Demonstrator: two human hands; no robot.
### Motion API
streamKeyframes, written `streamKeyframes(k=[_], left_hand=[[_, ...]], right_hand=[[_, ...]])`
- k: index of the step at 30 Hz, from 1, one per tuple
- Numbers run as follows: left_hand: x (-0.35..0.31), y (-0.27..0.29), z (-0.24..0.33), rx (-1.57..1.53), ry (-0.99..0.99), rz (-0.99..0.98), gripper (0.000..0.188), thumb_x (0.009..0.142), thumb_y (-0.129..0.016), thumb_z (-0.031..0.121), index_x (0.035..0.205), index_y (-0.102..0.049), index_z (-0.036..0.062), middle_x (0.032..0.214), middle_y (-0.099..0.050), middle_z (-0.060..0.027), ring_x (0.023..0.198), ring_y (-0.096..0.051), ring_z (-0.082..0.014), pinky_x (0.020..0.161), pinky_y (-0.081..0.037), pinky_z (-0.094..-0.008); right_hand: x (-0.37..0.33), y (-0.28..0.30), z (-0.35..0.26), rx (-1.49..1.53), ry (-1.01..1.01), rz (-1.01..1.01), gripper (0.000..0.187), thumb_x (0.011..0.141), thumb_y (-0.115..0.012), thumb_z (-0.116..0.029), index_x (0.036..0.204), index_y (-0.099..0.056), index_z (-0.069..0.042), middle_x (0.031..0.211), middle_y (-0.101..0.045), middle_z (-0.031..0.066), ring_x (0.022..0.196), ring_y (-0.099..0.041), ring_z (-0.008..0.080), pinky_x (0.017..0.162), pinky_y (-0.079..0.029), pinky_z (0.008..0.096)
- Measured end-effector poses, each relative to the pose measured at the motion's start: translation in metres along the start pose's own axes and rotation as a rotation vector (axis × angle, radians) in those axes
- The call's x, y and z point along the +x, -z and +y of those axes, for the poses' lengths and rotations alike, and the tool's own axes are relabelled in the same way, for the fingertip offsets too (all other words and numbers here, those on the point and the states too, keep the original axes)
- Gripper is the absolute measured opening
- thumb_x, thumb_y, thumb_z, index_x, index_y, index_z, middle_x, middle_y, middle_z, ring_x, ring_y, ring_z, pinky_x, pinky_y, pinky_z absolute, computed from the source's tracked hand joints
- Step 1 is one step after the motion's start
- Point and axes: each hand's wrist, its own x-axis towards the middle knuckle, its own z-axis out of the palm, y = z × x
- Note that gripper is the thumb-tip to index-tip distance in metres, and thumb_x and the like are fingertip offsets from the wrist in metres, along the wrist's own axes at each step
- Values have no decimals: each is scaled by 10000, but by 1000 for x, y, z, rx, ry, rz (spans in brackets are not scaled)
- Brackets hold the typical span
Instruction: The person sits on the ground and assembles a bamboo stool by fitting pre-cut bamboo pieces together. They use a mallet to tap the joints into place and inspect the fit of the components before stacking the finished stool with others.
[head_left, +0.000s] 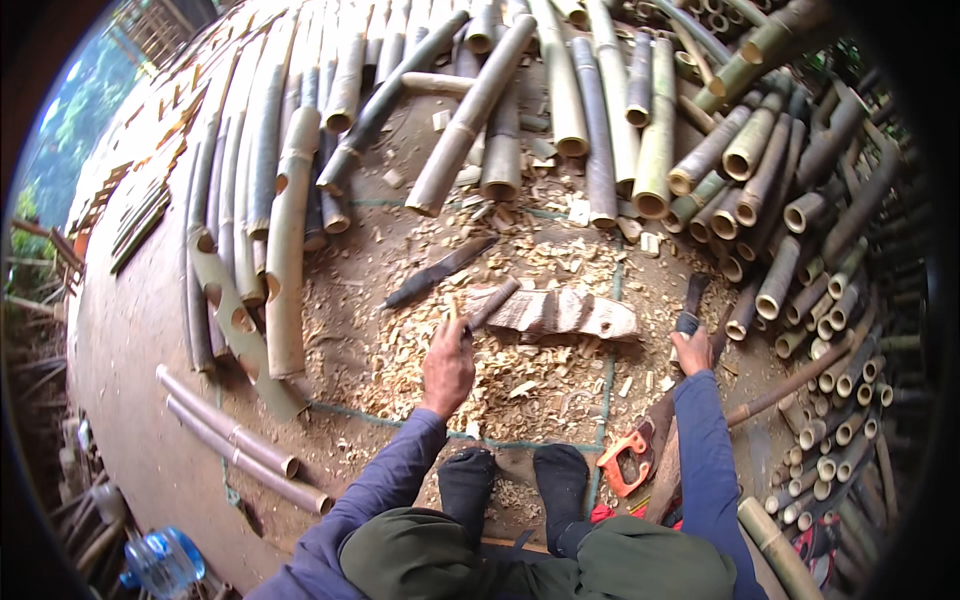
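Note:
My left hand [447, 368] is closed around a short brown stick [494, 303], whose free end tilts up and right over the left end of a wood block. That wood block [565, 314], pale with dark stripes and chopped edges, lies across the chip-strewn floor. On the right, my right hand [691, 350] grips a dark machete-like tool [696, 290]; a black band shows just above the fist and the broad end points away from me. Beyond my left hand lies another long dark knife-like tool [440, 272], touched by neither hand.
Wood chips [520, 385] cover the floor before my feet. A saw with an orange handle [625, 463] lies near my right leg. Bamboo poles [480, 110] line the far side, and stacked bamboo tubes [830, 400] rise on the right. Two thin poles [240, 437] and a blue water bottle [165, 560] are left.

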Motion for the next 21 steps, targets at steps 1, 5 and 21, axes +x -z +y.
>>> streamKeyframes(k=[1,5,21], left_hand=[[20,12,-22,109,-61,78,191,1022,-556,81,1210,-583,53,1023,-595,-128,800,-594,-260,612,-532,-396],[61,97,-116,485,183,31,528,914,-804,360,1286,-582,57,1115,-583,-110,962,-617,-246,818,-556,-402],[-91,95,-122,360,434,36,406,966,-737,365,1071,-540,26,1038,-619,-186,996,-646,-391,834,-514,-509]], right_hand=[[-3,-2,12,-33,32,97,808,830,-806,-440,1416,-523,39,1357,-610,334,1262,-604,490,1058,-477,507],[-67,9,-80,55,302,60,856,843,-798,-315,1544,-404,-19,1491,-460,269,1322,-532,465,1148,-426,515],[-130,-38,-130,55,746,-156,829,721,-833,-457,1296,-528,57,1218,-565,270,1156,-560,421,1015,-473,498]])
